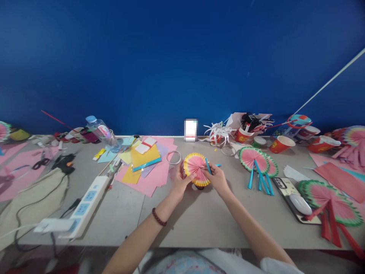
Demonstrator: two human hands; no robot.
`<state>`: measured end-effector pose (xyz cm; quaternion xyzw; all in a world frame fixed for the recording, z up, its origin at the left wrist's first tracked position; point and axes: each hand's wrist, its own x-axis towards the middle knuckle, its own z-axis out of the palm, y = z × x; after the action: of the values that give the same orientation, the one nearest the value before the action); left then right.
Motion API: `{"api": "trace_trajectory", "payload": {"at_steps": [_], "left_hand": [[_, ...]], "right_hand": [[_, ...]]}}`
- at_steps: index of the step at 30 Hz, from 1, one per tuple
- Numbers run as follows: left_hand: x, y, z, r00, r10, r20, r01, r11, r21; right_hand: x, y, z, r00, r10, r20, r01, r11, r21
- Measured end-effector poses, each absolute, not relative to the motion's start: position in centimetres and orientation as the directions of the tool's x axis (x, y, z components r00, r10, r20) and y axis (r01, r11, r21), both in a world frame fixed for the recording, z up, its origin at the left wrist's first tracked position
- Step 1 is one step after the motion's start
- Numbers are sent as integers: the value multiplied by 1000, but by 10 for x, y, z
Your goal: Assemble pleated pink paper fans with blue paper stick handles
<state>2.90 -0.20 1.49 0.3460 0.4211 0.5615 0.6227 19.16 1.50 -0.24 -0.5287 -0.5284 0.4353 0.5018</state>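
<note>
A round pleated paper fan (196, 167), pink inside with a yellow rim, is held up over the middle of the table between both hands. My left hand (182, 178) grips its left and lower edge. At the right side, my right hand (214, 174) pinches the fan near its centre, where a blue paper strip (208, 166) sticks out by the fingers. Behind that hand another bit of blue shows. A dark round object lies partly hidden under the fan. Just beyond my left hand is a roll of clear tape (173, 157).
Pink, yellow and blue paper sheets (148, 161) lie left of centre, near a power strip (88, 205) and a bottle (104, 133). Watermelon-coloured fans (254, 160), a phone (281, 183) with a mouse (300, 204) and red cups (281, 144) are on the right.
</note>
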Motion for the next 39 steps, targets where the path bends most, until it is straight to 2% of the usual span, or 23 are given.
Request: {"api": "trace_trajectory", "payload": {"at_steps": [3,8,13,18,20,26,32,39], "left_hand": [[35,-6,23,80,958,-275,-495,278,823],[33,-3,27,57,932,-357,-565,325,759],[22,4,23,35,950,-310,-564,275,779],[18,6,21,24,968,-249,-573,217,790],[18,7,20,19,971,-240,-580,206,788],[14,11,13,37,964,-264,-592,234,771],[15,10,14,47,962,-268,-583,244,775],[18,5,20,51,966,-254,-597,233,767]], "right_hand": [[182,10,4,28,996,88,101,85,-991],[176,3,9,-52,988,147,125,152,-980],[181,-3,11,-95,977,189,162,203,-966],[184,-4,10,-185,950,251,412,306,-858],[184,-3,12,-226,938,263,458,341,-821],[188,-1,22,-277,913,299,425,396,-814],[188,-3,18,-192,930,315,489,368,-790],[180,-7,25,-189,880,436,532,465,-708]]}}
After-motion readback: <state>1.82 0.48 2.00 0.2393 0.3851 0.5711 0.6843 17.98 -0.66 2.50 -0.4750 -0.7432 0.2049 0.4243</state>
